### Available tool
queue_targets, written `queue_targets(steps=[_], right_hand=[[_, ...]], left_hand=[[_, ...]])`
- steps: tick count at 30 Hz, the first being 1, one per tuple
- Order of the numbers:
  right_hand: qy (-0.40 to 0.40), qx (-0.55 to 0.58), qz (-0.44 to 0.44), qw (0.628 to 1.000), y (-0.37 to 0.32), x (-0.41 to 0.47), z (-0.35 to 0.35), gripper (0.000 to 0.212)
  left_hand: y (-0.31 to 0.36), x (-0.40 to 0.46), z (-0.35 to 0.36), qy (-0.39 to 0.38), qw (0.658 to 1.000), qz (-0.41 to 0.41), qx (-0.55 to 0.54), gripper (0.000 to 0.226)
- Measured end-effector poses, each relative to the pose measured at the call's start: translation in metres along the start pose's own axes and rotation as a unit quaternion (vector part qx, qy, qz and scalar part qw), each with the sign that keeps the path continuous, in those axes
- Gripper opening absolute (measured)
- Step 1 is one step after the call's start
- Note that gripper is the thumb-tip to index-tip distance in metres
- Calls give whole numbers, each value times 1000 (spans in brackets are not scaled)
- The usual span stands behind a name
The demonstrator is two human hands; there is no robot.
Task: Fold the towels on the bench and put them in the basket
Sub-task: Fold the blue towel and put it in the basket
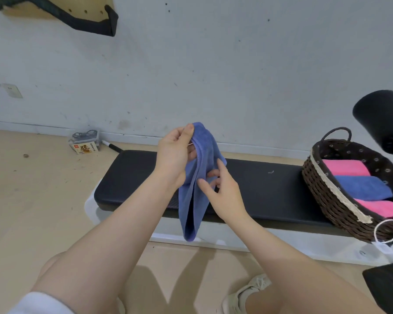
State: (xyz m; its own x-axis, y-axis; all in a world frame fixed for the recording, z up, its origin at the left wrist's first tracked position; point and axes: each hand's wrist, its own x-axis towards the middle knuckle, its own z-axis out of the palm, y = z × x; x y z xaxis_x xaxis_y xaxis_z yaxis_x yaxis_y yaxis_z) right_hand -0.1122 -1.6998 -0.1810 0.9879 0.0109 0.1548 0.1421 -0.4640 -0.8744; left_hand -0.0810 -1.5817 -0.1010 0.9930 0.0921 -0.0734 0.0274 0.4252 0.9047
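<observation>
While both hands pinch the blue towel [196, 177], basket [322, 191] apparently holding three folded.

We see a small clear box [85, 142] on the tan floor [32, 200] against the scuffed white wall [213, 64], a wall socket [13, 90] above, and a black padded roller [381, 120] at right.
</observation>
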Motion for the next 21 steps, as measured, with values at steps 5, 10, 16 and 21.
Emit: queue_targets(steps=[5, 10, 16, 21], right_hand=[[26, -108, -42, 993, -14, -8, -3, 85], [84, -83, 15, 993, -12, -8, 0, 81], [103, -181, 50, 977, 4, -11, -22, 50], [78, -297, 218, 927, 31, -13, -64, 10]], left_hand=[[8, -8, 22, -8, 997, -3, -73, 20], [11, -16, 33, -34, 987, -7, -155, 18], [10, -17, 26, -44, 953, -47, -296, 25], [17, -5, 9, -5, 936, -20, -353, 25]])
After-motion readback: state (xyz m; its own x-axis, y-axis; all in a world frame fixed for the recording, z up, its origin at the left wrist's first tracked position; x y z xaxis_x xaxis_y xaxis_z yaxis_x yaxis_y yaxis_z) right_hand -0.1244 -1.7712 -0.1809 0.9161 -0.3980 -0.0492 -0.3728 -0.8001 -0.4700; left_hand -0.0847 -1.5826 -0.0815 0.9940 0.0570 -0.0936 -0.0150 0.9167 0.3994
